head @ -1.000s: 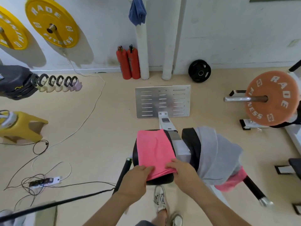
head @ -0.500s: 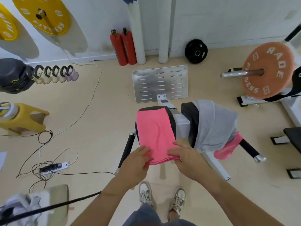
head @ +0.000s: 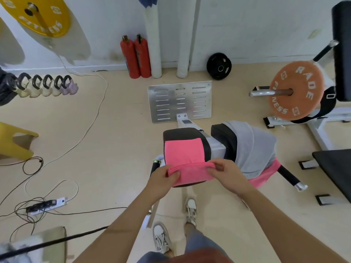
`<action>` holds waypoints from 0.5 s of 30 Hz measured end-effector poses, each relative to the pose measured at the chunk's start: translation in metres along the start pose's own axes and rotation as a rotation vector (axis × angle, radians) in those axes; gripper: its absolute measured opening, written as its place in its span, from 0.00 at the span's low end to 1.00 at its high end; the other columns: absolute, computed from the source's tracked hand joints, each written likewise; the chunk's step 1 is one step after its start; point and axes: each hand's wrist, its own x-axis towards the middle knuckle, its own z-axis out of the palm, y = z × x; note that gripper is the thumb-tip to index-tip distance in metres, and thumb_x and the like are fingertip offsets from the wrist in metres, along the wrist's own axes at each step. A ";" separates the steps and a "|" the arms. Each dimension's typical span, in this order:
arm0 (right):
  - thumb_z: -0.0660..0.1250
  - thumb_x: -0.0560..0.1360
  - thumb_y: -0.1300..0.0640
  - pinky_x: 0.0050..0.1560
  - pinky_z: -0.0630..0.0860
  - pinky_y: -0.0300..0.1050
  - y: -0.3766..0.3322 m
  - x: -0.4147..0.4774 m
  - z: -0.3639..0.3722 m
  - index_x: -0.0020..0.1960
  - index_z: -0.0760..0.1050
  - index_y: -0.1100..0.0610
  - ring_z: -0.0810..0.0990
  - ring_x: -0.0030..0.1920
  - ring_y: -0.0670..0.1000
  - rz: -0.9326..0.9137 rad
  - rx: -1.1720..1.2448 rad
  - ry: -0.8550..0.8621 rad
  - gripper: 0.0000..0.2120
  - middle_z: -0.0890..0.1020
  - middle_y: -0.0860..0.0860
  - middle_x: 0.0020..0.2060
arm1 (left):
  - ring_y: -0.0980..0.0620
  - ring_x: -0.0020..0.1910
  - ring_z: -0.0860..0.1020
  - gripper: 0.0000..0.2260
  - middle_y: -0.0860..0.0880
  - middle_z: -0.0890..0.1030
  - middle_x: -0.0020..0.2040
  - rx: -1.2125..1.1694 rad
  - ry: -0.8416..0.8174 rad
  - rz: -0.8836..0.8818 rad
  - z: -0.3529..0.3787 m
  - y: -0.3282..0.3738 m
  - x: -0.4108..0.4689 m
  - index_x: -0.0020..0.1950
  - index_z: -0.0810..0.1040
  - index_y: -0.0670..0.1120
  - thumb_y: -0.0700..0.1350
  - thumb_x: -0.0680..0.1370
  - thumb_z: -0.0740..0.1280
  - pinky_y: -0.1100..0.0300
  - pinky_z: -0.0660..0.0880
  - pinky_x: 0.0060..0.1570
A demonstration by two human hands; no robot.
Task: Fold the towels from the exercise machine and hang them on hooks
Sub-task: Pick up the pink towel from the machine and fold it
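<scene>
The pink towel (head: 183,154) lies across the top of the black pad (head: 182,132) of the exercise machine and covers most of the pad's near half. Its near edge is lifted off the pad and doubled back into a thick fold. The left hand (head: 163,177) pinches the left end of that fold and the right hand (head: 226,173) pinches the right end, fingers curled onto the cloth. The hands are apart, one at each near corner of the towel, roughly level with each other at the pad's near edge.

Just right of the pad, past a white frame bar (head: 216,149), a grey towel (head: 254,147) drapes loosely over a second black cushion (head: 222,137). A second pink towel (head: 264,176) hangs out from under the grey one.

Just beyond the pad, a slotted metal footplate (head: 180,100) sits low over the floor. Farther beyond it, two red fire extinguishers (head: 135,56) and a small black weight plate (head: 219,66) stand at the wall. Well right of the pad, an orange weight plate (head: 297,93) sits on a bar. Well left of the pad is a row of kettlebells (head: 45,86), and a white power strip (head: 47,205) lies among tangled cables. On the near side of the pad are the person's white shoes (head: 161,238).
</scene>
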 end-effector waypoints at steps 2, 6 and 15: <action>0.66 0.76 0.61 0.50 0.77 0.47 0.003 0.017 0.003 0.48 0.81 0.56 0.82 0.47 0.55 0.020 0.003 0.041 0.05 0.84 0.54 0.42 | 0.51 0.39 0.74 0.09 0.51 0.77 0.39 0.026 0.070 -0.006 0.001 0.003 0.017 0.42 0.77 0.49 0.49 0.80 0.62 0.59 0.71 0.41; 0.64 0.77 0.59 0.46 0.76 0.48 0.010 0.057 0.009 0.46 0.78 0.57 0.79 0.44 0.59 0.049 -0.044 0.085 0.04 0.81 0.59 0.42 | 0.46 0.44 0.77 0.11 0.44 0.80 0.44 0.029 0.220 -0.024 0.000 0.005 0.044 0.45 0.76 0.44 0.50 0.79 0.62 0.54 0.74 0.44; 0.61 0.78 0.61 0.38 0.70 0.27 0.008 0.106 0.015 0.49 0.75 0.54 0.75 0.39 0.41 0.038 -0.106 0.104 0.05 0.79 0.46 0.39 | 0.53 0.40 0.75 0.07 0.52 0.79 0.41 0.060 0.370 -0.130 0.000 0.003 0.087 0.50 0.76 0.47 0.49 0.80 0.61 0.63 0.70 0.39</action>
